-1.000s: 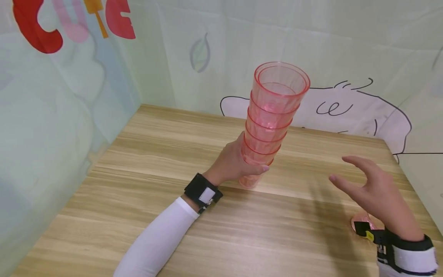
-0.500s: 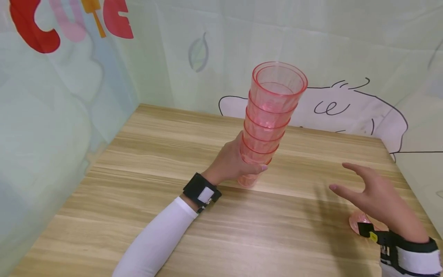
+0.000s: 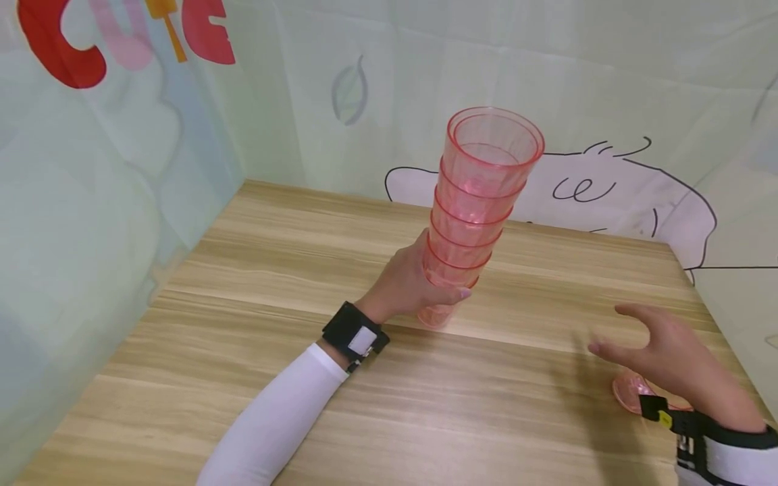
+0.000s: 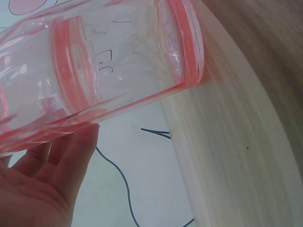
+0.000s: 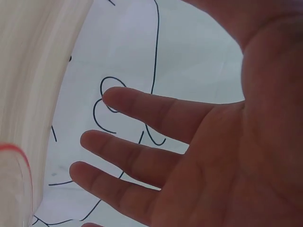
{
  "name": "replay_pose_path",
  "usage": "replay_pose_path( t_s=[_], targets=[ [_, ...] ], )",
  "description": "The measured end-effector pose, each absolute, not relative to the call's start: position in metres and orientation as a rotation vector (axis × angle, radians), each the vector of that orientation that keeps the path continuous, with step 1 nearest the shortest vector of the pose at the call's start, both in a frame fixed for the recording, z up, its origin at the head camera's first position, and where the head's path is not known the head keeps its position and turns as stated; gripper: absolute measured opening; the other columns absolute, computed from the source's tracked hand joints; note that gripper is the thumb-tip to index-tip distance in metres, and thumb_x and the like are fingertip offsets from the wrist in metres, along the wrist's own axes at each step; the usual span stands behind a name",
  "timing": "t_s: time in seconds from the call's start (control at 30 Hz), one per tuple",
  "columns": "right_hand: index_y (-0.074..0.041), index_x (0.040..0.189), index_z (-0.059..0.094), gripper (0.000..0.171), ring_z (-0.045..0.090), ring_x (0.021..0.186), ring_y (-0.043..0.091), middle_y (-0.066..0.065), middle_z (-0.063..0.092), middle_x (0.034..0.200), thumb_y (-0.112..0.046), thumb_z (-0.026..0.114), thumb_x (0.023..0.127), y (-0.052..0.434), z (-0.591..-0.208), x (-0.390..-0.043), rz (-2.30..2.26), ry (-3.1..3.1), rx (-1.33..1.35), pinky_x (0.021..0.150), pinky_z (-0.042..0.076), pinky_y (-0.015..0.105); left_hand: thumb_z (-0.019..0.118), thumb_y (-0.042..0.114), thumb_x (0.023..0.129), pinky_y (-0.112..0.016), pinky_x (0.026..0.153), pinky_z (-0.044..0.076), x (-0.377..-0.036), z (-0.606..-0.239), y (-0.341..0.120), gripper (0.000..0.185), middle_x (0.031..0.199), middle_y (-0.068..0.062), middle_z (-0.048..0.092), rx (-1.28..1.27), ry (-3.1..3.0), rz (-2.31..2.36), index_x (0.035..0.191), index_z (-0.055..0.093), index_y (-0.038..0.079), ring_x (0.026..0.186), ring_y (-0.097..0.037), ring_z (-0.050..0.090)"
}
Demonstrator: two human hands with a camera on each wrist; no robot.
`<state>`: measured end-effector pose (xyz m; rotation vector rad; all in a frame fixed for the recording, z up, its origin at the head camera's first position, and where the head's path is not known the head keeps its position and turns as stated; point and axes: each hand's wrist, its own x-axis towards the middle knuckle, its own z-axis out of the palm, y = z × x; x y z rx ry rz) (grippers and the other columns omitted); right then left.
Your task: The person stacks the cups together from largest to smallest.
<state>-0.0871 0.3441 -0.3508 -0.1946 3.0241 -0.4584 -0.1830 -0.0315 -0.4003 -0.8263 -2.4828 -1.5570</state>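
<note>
My left hand (image 3: 404, 287) grips a tall stack of clear pink plastic cups (image 3: 477, 202) near its lower end, thumb across the front. The stack leans to the right, mouths up, held over the table. In the left wrist view the fingers (image 4: 66, 165) lie along the side of the cups (image 4: 128, 61). My right hand (image 3: 681, 351) hovers at the right with thumb and fingers spread, holding nothing. Below it a single pink cup (image 3: 629, 391) is on the table, partly hidden by the hand and wrist strap. The right wrist view shows the spread fingers (image 5: 156, 118) and a cup rim (image 5: 16, 189).
The wood-grain table (image 3: 273, 270) reaches back to a pale printed cloth backdrop (image 3: 340, 40) with a line drawing. A second cloth side (image 3: 79, 236) with coloured letters borders the table on the left.
My right hand has moved down and slightly right, closer to the single cup, fingers still spread. The left hand and the stack have stayed nearly in place.
</note>
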Motion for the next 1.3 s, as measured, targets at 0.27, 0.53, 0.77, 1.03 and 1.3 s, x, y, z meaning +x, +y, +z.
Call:
replay_pose_path(
  t_s=[0.27, 0.53, 0.77, 1.03, 1.3],
  targets=[
    [0.012, 0.142, 0.040, 0.098, 0.044, 0.118, 0.062, 0.046, 0.039, 0.138, -0.060, 0.073, 0.085, 0.358, -0.349, -0.087, -0.393, 2.949, -0.084, 0.084, 0.043, 0.070, 0.086, 0.049, 0.071, -0.035, 0.086, 0.052, -0.183, -0.400, -0.032, 0.075, 0.107, 0.006, 0.064, -0.819, -2.485, -1.545, 0.127, 0.045, 0.020, 0.096, -0.010, 0.063],
    [0.013, 0.141, 0.040, 0.098, 0.055, 0.104, 0.061, 0.047, 0.047, 0.128, -0.061, 0.072, 0.086, 0.369, -0.347, -0.086, -0.353, 2.937, -0.032, 0.068, 0.052, 0.057, 0.086, 0.050, 0.071, -0.035, 0.087, 0.052, -0.183, -0.400, -0.033, 0.075, 0.107, 0.007, 0.064, -0.827, -2.486, -1.541, 0.127, 0.046, 0.021, 0.095, -0.009, 0.064],
    [0.015, 0.138, 0.042, 0.099, 0.057, 0.100, 0.059, 0.048, 0.048, 0.127, -0.063, 0.071, 0.085, 0.371, -0.347, -0.087, -0.335, 2.929, -0.014, 0.066, 0.052, 0.055, 0.086, 0.051, 0.069, -0.033, 0.085, 0.052, -0.183, -0.400, -0.033, 0.077, 0.105, 0.007, 0.066, -0.813, -2.489, -1.506, 0.128, 0.047, 0.021, 0.093, -0.009, 0.064],
    [0.015, 0.133, 0.045, 0.096, 0.064, 0.088, 0.044, 0.036, 0.064, 0.105, -0.061, 0.074, 0.083, 0.372, -0.347, -0.087, -0.335, 2.925, -0.015, 0.063, 0.051, 0.048, 0.087, 0.050, 0.070, -0.035, 0.085, 0.053, -0.183, -0.400, -0.034, 0.075, 0.105, 0.008, 0.065, -0.832, -2.466, -1.545, 0.126, 0.047, 0.021, 0.094, -0.009, 0.064],
    [0.014, 0.133, 0.041, 0.090, 0.061, 0.098, 0.049, 0.042, 0.056, 0.118, -0.053, 0.076, 0.084, 0.377, -0.359, -0.089, -0.364, 2.790, 0.029, 0.069, 0.051, 0.048, 0.087, 0.050, 0.070, -0.036, 0.086, 0.053, -0.182, -0.401, -0.032, 0.073, 0.103, 0.009, 0.065, -0.822, -2.468, -1.557, 0.124, 0.046, 0.023, 0.094, -0.009, 0.065]
  ],
)
